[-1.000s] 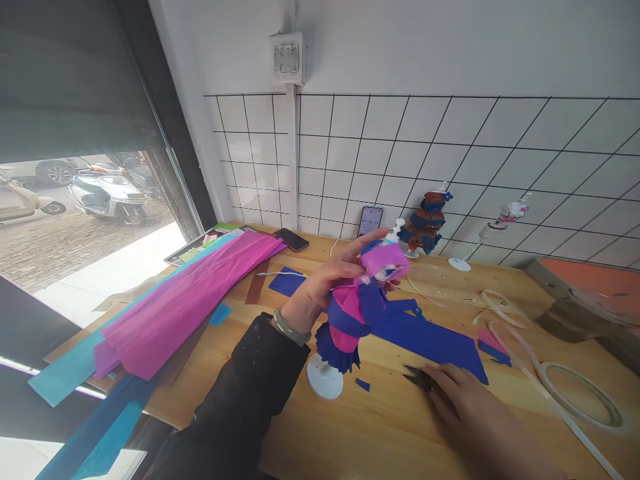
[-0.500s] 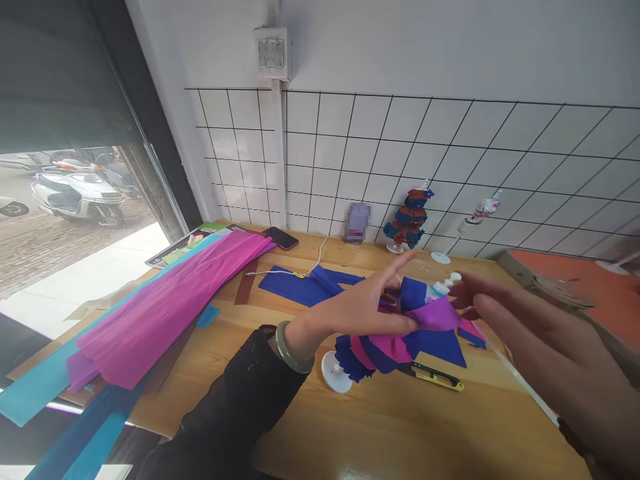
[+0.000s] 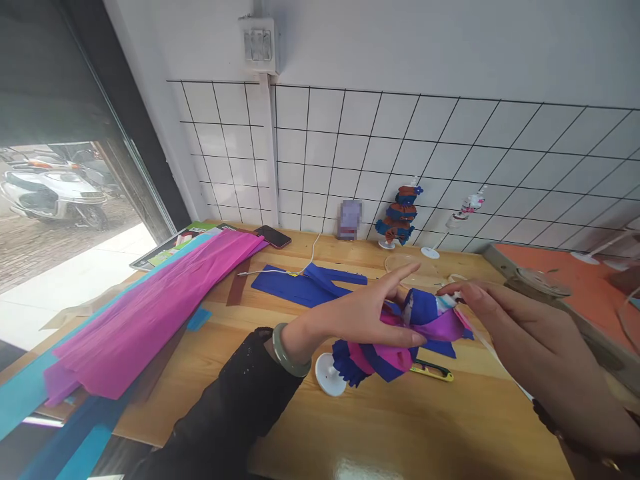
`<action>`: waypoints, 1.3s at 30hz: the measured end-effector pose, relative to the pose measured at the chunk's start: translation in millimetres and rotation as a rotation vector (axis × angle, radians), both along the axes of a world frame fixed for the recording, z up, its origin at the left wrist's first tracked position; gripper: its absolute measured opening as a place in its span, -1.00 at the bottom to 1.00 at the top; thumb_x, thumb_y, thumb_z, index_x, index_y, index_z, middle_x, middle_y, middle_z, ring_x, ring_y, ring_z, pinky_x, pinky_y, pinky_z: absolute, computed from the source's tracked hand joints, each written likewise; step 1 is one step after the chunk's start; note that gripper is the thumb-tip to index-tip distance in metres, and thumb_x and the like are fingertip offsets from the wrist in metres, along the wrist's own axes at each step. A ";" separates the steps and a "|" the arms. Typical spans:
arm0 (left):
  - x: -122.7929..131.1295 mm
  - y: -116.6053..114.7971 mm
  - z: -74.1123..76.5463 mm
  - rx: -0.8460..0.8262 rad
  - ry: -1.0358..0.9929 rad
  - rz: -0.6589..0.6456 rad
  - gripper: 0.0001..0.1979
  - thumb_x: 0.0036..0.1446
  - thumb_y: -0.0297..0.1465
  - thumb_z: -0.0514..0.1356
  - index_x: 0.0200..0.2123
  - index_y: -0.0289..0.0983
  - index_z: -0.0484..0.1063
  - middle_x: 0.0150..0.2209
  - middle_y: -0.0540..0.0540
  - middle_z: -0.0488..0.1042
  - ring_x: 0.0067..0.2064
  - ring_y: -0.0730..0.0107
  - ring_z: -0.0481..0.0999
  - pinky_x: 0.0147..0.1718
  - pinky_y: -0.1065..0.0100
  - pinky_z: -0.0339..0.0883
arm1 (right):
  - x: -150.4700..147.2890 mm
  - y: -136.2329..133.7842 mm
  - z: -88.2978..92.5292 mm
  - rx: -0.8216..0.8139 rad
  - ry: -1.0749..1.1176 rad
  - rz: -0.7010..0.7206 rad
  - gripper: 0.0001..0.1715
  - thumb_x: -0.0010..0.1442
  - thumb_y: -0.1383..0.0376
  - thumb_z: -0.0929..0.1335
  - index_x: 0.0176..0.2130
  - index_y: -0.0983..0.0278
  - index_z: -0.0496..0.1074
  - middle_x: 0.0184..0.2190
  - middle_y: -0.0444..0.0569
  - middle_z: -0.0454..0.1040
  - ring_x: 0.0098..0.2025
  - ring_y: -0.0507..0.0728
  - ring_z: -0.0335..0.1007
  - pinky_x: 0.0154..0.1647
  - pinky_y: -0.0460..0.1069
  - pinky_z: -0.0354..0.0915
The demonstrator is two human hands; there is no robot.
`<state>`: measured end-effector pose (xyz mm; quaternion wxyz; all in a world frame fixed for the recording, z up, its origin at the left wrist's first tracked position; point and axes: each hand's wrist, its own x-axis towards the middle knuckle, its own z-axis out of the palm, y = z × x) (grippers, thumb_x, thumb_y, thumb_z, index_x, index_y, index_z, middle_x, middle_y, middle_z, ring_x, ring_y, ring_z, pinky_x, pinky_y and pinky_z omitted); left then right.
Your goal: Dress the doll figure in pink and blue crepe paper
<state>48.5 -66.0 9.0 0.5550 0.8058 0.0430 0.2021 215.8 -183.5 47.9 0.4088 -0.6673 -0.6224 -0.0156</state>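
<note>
A small figure [image 3: 383, 360] on a white stand, dressed in ruffled blue and pink crepe paper, lies tilted above the table, its round base [image 3: 330, 375] toward the left. My left hand [image 3: 355, 321] is wrapped around the paper layers, with the index finger raised away. Across the figure's upper part runs a purple paper strip [image 3: 443, 327], below a blue band [image 3: 423, 307]. The fingers of my right hand [image 3: 525, 327] are closed on the white tip of the figure; they partly hide it. Under the figure lies a yellow and black utility knife [image 3: 435, 371].
Blue paper pieces [image 3: 290, 287] and a white cord [image 3: 314, 257] lie behind my left hand. Pink crepe paper [image 3: 150, 320] covers the left side, near a phone [image 3: 273, 237]. By the wall stand a blue-brown decorated figure [image 3: 399, 217] and another on a stand [image 3: 467, 207]. An orange-bottomed box [image 3: 565, 267] is right.
My right hand has moved from beside the figure onto its white tip. My left hand keeps hold of the paper layers. The view has shifted slightly right.
</note>
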 end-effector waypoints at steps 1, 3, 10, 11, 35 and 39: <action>0.0 0.8 -1.0 0.028 0.003 0.006 0.02 0.00 -0.23 0.30 0.35 -0.15 -0.31 -0.13 -0.12 0.41 -0.04 0.26 0.44 0.00 0.18 0.34 | 0.6 -0.3 -0.9 0.006 -0.008 0.008 -0.60 0.23 0.01 0.22 -0.32 0.15 0.53 -0.40 -0.13 0.55 -0.35 0.14 0.49 -0.38 -0.04 0.33; -0.3 1.2 -2.7 0.098 -0.012 0.029 0.01 0.00 -0.23 0.30 0.35 -0.15 -0.30 -0.11 -0.13 0.42 -0.04 0.24 0.47 -0.01 0.20 0.36 | 1.9 -0.7 -2.5 0.011 -0.015 0.015 -0.60 0.24 0.02 0.22 -0.31 0.14 0.53 -0.42 -0.14 0.54 -0.39 0.12 0.46 -0.39 -0.04 0.33; -1.5 0.1 -0.6 0.240 0.022 0.105 0.02 -0.07 -0.12 0.33 0.34 -0.17 -0.17 0.04 -0.21 0.40 0.08 0.13 0.43 -0.01 0.20 0.40 | -0.2 1.2 -2.2 0.028 0.002 -0.044 -0.60 0.18 -0.01 0.24 -0.39 0.15 0.52 -0.52 -0.15 0.53 -0.49 0.11 0.42 -0.50 -0.06 0.30; -1.5 1.1 0.0 0.231 0.040 0.100 0.04 -0.10 -0.09 0.34 0.34 -0.16 -0.17 0.09 -0.24 0.36 0.11 0.11 0.41 0.00 0.18 0.39 | -1.3 1.9 -1.5 0.021 0.015 -0.051 -0.60 0.17 -0.01 0.25 -0.41 0.15 0.52 -0.53 -0.15 0.52 -0.50 0.11 0.41 -0.51 -0.06 0.29; -0.1 6.5 1.8 0.239 -0.254 0.371 -0.75 0.17 -0.27 0.17 -0.14 -0.27 0.48 -0.16 -0.13 0.55 -0.08 0.34 0.50 -0.01 0.24 0.33 | 9.4 5.7 -3.6 -0.003 0.128 -0.086 -0.55 0.14 -0.05 0.28 -0.33 0.16 0.61 -0.42 -0.08 0.57 -0.38 0.19 0.49 -0.50 -0.01 0.36; 2.1 5.0 -0.7 0.569 -0.377 0.436 -0.80 0.18 -0.37 0.13 -0.15 -0.23 0.49 -0.22 -0.08 0.57 -0.06 0.37 0.48 0.00 0.26 0.32 | 7.7 5.8 -1.8 0.014 0.128 -0.057 -0.57 0.13 -0.03 0.29 -0.35 0.18 0.61 -0.44 -0.08 0.56 -0.39 0.18 0.49 -0.46 -0.02 0.38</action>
